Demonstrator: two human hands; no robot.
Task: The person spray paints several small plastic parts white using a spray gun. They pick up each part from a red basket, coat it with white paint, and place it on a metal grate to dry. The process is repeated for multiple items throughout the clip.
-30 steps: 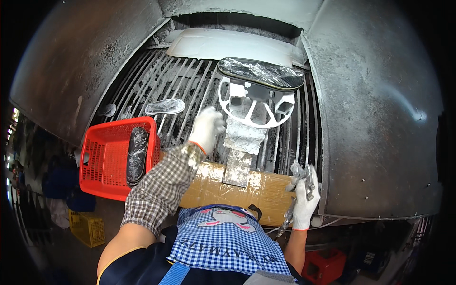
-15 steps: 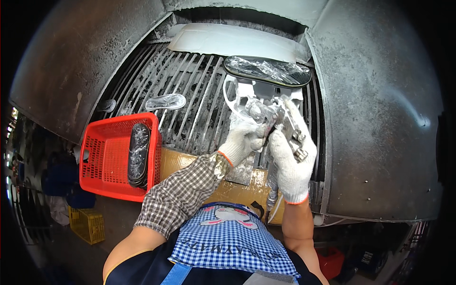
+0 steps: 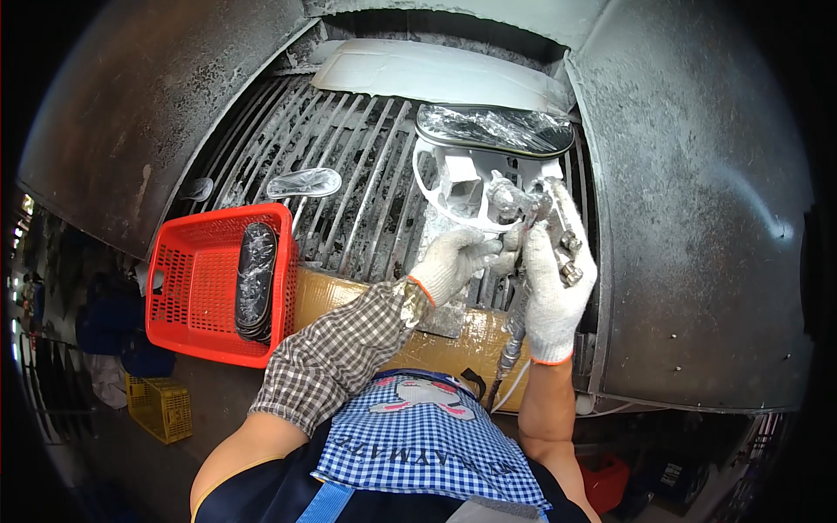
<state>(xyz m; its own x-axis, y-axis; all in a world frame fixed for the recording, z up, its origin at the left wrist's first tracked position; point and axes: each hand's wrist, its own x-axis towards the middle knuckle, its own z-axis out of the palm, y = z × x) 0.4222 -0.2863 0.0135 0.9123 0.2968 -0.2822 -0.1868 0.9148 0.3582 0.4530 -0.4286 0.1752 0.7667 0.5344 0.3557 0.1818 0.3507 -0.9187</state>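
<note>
My right hand (image 3: 558, 292), in a white knit glove, is wrapped round a metal spray gun (image 3: 539, 207) coated with pale paint. A hose (image 3: 512, 344) hangs below the gun toward my apron. My gloved left hand (image 3: 452, 264) has its fingers closed at the lower left side of the gun; exactly which part they grip is hidden. Just beyond, a white stand with a curved loop (image 3: 427, 179) is on the slatted bench. At its far side sits a long oval black piece (image 3: 497, 129) in clear plastic film.
A red plastic basket (image 3: 187, 301) at left contains black film-wrapped oval pieces (image 3: 255, 279). A small film-covered oval piece (image 3: 303, 183) lies on the metal slats (image 3: 349, 205). Taped cardboard (image 3: 436, 356) covers the near edge. Metal booth walls (image 3: 697, 200) rise on both sides; a white board (image 3: 436, 71) leans at the back.
Both hands have shifted slightly right with the spray gun, uncovering more of the white stand. More of the hose now shows below my right hand.
</note>
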